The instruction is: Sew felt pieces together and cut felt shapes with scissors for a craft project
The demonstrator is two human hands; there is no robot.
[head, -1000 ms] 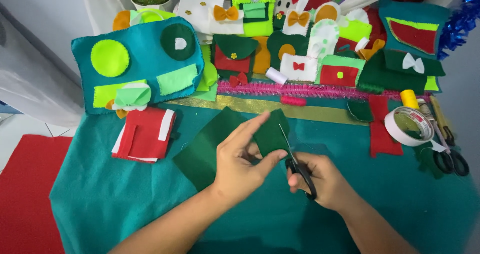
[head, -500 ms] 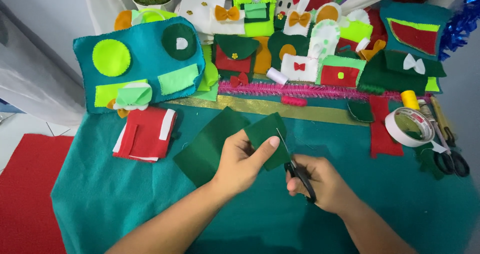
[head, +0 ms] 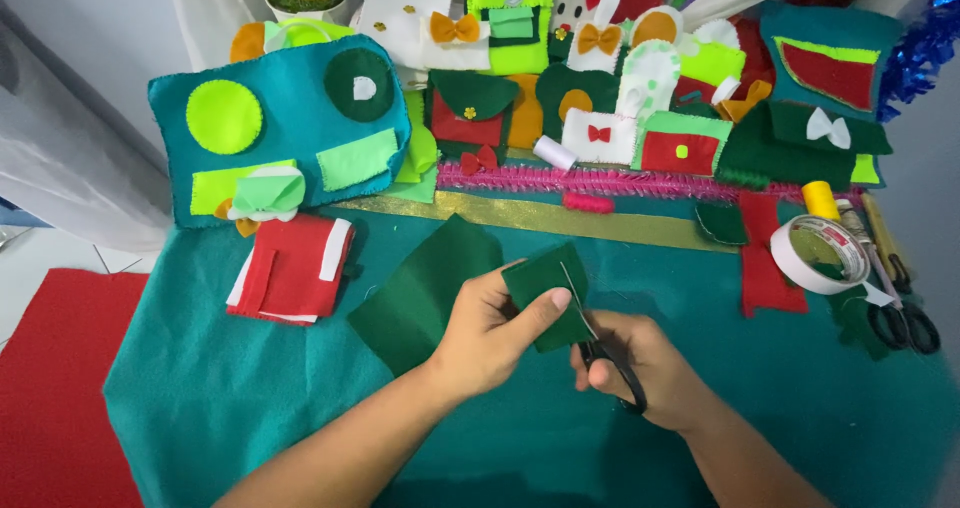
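Note:
My left hand (head: 490, 328) pinches a small folded piece of dark green felt (head: 540, 280) above the teal cloth. My right hand (head: 640, 368) grips black-handled scissors (head: 600, 343), whose thin blades run up against the right edge of that felt piece. A larger dark green felt sheet (head: 420, 288) lies flat on the cloth just left of my left hand, partly behind my thumb and the small piece.
A teal felt cloth (head: 250, 388) covers the table. Red and white felt pieces (head: 290, 268) lie at left, a roll of white tape (head: 825, 253) and a second pair of scissors (head: 905, 323) at right. Many felt pouches line the back, including a big teal one (head: 280, 123). Red felt (head: 50, 388) lies at far left.
Both hands have drawn slightly nearer to me with the small green piece. The scissor blades have slid further along its right edge.

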